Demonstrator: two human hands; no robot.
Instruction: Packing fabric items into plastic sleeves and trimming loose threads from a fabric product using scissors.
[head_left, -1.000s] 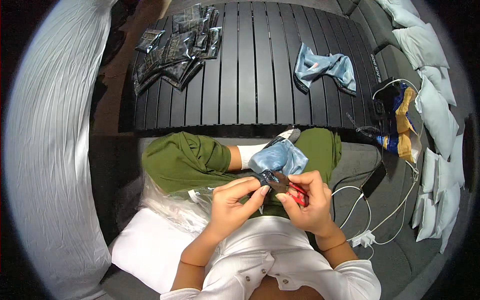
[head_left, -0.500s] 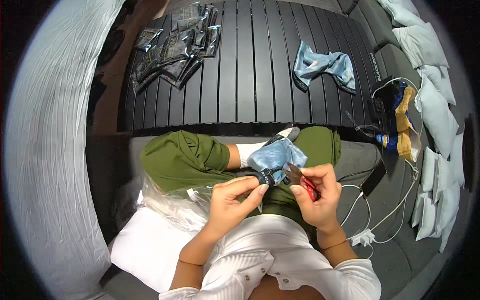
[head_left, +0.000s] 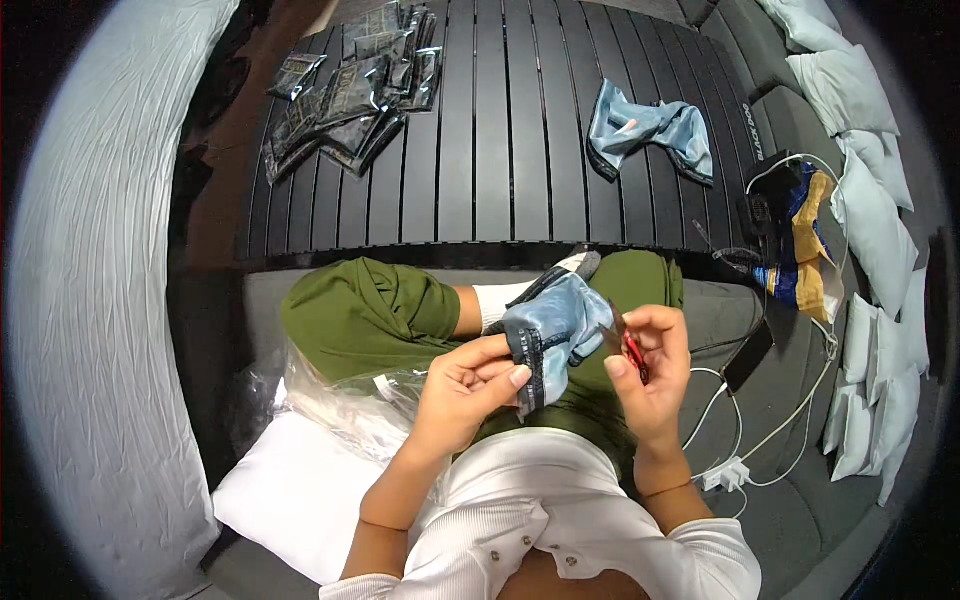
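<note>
In my lap, a shiny light-blue cloth piece (head_left: 565, 318) with a black trimmed edge hangs from my left hand (head_left: 455, 395). The thumb and fingers pinch that black edge, which faces me upright and spread out. My right hand (head_left: 655, 375) is closed around small red-handled thread snips (head_left: 634, 352), their dark blades pointing up beside the right side of the cloth. Whether the blades touch the cloth I cannot tell. A similar blue cloth piece with black edges (head_left: 645, 130) lies crumpled on the black slatted table (head_left: 490, 170) ahead.
Several dark items in clear packets (head_left: 350, 100) are heaped at the table's far left. Clear plastic bags (head_left: 350, 410) and a white pillow (head_left: 290, 490) lie at my left. White cables, a plug adapter (head_left: 727, 475) and a black phone-like slab (head_left: 748, 358) are at my right.
My left hand has turned the black edge upright and opened it out toward me. My right hand, with the snips, has moved a little right, away from that edge.
</note>
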